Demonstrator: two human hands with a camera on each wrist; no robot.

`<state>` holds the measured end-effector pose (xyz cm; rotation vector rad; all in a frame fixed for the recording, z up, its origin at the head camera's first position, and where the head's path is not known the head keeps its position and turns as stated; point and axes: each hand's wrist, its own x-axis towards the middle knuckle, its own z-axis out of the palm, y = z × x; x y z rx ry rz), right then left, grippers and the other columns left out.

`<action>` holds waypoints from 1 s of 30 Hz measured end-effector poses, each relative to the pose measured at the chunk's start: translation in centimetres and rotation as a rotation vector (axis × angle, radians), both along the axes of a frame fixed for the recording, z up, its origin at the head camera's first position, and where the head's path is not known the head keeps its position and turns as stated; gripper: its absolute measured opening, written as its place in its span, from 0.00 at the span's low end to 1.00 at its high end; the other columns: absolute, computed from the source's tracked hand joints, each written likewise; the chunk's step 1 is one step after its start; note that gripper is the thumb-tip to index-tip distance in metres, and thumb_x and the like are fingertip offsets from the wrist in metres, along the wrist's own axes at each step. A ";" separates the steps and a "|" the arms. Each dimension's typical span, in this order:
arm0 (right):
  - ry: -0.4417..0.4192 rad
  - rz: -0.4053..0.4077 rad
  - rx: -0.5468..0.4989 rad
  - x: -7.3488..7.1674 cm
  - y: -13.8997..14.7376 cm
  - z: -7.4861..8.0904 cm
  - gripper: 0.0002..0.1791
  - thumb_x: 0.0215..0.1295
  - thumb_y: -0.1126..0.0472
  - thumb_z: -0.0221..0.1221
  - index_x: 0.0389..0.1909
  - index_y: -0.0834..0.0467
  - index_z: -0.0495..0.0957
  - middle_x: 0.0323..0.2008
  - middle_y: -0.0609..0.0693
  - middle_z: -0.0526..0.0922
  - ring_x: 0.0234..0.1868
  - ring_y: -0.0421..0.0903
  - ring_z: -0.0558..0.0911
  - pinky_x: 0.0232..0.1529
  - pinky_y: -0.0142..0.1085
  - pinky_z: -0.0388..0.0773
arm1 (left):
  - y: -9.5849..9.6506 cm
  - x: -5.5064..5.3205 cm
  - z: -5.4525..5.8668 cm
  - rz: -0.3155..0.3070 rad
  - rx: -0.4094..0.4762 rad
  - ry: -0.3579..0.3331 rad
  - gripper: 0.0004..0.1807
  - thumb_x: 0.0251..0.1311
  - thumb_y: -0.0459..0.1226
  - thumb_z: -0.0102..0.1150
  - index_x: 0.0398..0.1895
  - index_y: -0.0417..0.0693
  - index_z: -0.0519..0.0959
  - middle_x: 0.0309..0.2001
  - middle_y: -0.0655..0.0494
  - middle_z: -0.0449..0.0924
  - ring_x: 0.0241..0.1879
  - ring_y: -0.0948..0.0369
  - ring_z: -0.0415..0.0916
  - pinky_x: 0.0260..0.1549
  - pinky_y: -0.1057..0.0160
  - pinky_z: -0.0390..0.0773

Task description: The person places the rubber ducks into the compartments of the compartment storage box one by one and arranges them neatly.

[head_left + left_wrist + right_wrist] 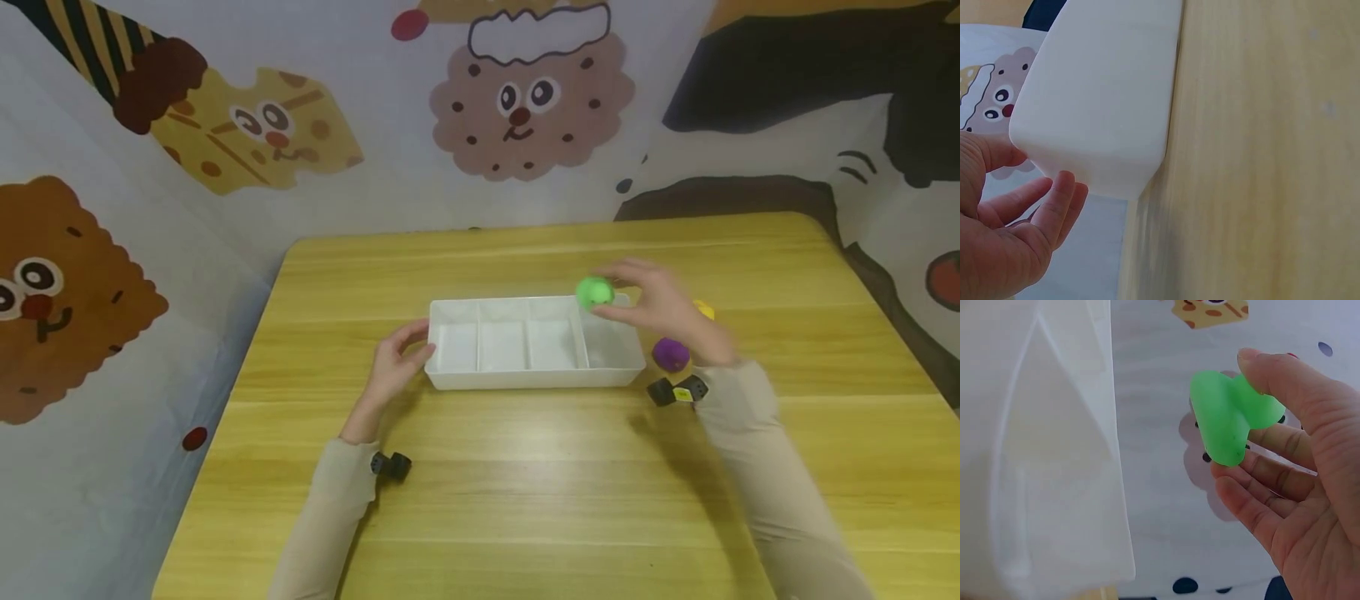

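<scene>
White tray (536,380) sits on the wooden table (525,500), long axis running left to right, roughly parallel to the far table edge. Three dividers (528,337) split it into four compartments side by side; bare white floor shows in each. The rightmost compartment (613,346) is partly covered by hand and toy in the head view.

Green toy (596,292): off the table, in the right hand (656,304), seen against the tray's far rim near the rightmost compartment. Whether it is directly over the opening, cannot tell. Right wrist view: stubby lobes, the longest slanting down in that picture, gap between toy and tray wall. In the head view a rounded end faces up toward the camera.

Right hand: partly closed, thumb and fingertips pinching the toy. Left hand: half open in a C shape, holding the tray's left end, thumb by the rim, fingertips against the outer end wall.

Purple toy (671,355) lies just beside the tray's right end; yellow object (704,309) beyond it, mostly hidden by the right hand.

Room: narrow strip of wood behind the tray, broad stretch in front, more to either side.
</scene>
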<state>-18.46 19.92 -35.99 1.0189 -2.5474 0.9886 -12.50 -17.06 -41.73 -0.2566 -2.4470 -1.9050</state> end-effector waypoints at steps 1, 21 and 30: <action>0.002 0.008 0.004 -0.1 -0.2 0.0 0.27 0.43 0.66 0.71 0.47 0.68 0.77 0.42 0.60 0.82 0.39 0.54 0.81 0.42 0.49 0.79 | -0.1 -0.1 -0.4 0.002 0.000 0.001 0.20 0.56 0.19 0.53 0.54 0.21 0.68 0.54 0.25 0.69 0.55 0.35 0.67 0.60 0.44 0.66; -0.064 0.104 -0.009 -0.8 -4.8 0.5 0.27 0.47 0.61 0.72 0.49 0.66 0.77 0.45 0.58 0.81 0.42 0.52 0.80 0.46 0.47 0.79 | -0.6 -0.6 -1.8 0.014 -0.010 -0.018 0.22 0.57 0.21 0.54 0.57 0.24 0.68 0.55 0.29 0.70 0.56 0.39 0.68 0.57 0.47 0.70; -0.070 0.140 -0.044 -1.0 -7.8 0.1 0.26 0.47 0.58 0.72 0.48 0.65 0.78 0.45 0.57 0.82 0.43 0.51 0.81 0.47 0.46 0.79 | -0.6 -0.6 -1.8 0.014 -0.019 -0.012 0.22 0.57 0.21 0.54 0.57 0.26 0.69 0.55 0.31 0.71 0.56 0.40 0.68 0.57 0.47 0.70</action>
